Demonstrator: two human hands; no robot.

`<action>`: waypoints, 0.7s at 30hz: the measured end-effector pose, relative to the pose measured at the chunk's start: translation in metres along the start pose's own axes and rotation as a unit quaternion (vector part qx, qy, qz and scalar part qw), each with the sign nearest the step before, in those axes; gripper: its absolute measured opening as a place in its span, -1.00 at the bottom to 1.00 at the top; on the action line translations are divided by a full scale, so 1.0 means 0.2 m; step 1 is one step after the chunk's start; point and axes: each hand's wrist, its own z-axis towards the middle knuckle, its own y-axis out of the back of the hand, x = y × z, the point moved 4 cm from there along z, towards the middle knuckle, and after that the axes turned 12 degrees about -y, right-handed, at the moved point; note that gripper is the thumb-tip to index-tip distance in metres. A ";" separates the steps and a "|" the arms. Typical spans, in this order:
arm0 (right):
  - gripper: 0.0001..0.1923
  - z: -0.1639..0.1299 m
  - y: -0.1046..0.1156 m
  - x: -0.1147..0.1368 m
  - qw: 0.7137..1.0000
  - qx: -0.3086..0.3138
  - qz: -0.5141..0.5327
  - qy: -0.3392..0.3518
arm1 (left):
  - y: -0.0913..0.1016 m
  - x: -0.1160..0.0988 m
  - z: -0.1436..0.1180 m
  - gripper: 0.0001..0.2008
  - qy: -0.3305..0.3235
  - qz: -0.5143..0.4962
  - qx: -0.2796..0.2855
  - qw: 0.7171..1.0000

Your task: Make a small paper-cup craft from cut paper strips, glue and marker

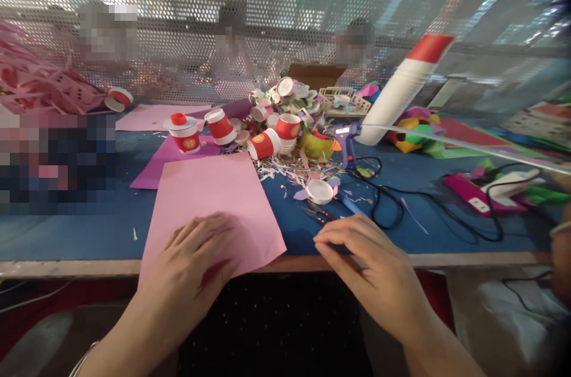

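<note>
At the near edge of the blue table (66, 234), head view: a pink paper sheet (214, 204) lies flat, its near corner overhanging the wooden rim. The left hand (196, 264) rests palm down on the sheet's near part, fingers slightly spread and flat on the paper, gripping nothing. The right hand (366, 264) hovers just right of the sheet at the table edge, fingers curled with the tips drawn together; whether anything is pinched between them cannot be told. Just beyond the right hand lie scissors (316, 211) and a white lid (320, 191) among paper scraps. Farther off, at centre, stands a cluster of red paper cups (267, 142), some tipped on their sides, beside a purple sheet (165, 160) lying partly under the pink one. A blue glue gun (350, 142) stands right of the cups, its black cord (401, 204) trailing over the table toward the right. Behind it leans a large white tube with a red cap (401, 88). Coloured paper pieces (414, 127) lie at far right. A perforated metal screen (178, 38) closes the far side.
</note>
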 end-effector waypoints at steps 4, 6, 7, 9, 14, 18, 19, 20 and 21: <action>-0.89 0.04 -0.01 0.00 1.000 0.004 0.019 0.005 | 0.01 0.01 -0.03 -0.53 -0.017 0.011 0.033 0.999; -0.89 0.07 -0.01 0.00 1.000 0.003 0.019 0.012 | 0.05 -0.01 -0.03 -0.51 -0.030 0.017 0.045 0.998; -0.89 0.08 -0.01 0.01 1.000 0.003 0.017 0.015 | 0.08 -0.01 -0.03 -0.51 -0.040 0.019 0.051 0.998; -0.89 0.11 0.01 0.01 1.000 0.000 0.007 0.017 | 0.15 0.00 0.00 -0.54 -0.066 0.021 0.062 0.996; -0.92 0.22 0.10 -0.06 1.000 -0.022 -0.021 0.002 | 0.23 0.10 0.21 -0.65 -0.092 -0.023 0.183 0.979; -0.89 0.34 0.17 -0.17 0.997 -0.028 -0.036 -0.058 | 0.18 0.21 0.47 -0.66 -0.025 -0.041 0.247 0.968; -0.88 0.37 0.18 -0.20 0.997 -0.029 -0.033 -0.070 | 0.15 0.23 0.53 -0.66 -0.015 -0.038 0.244 0.969; -0.87 0.40 0.19 -0.22 0.996 -0.032 -0.033 -0.079 | 0.13 0.24 0.58 -0.67 -0.015 -0.035 0.242 0.969; -0.86 0.43 0.20 -0.23 0.995 -0.035 -0.036 -0.083 | 0.09 0.25 0.62 -0.68 -0.023 -0.036 0.248 0.968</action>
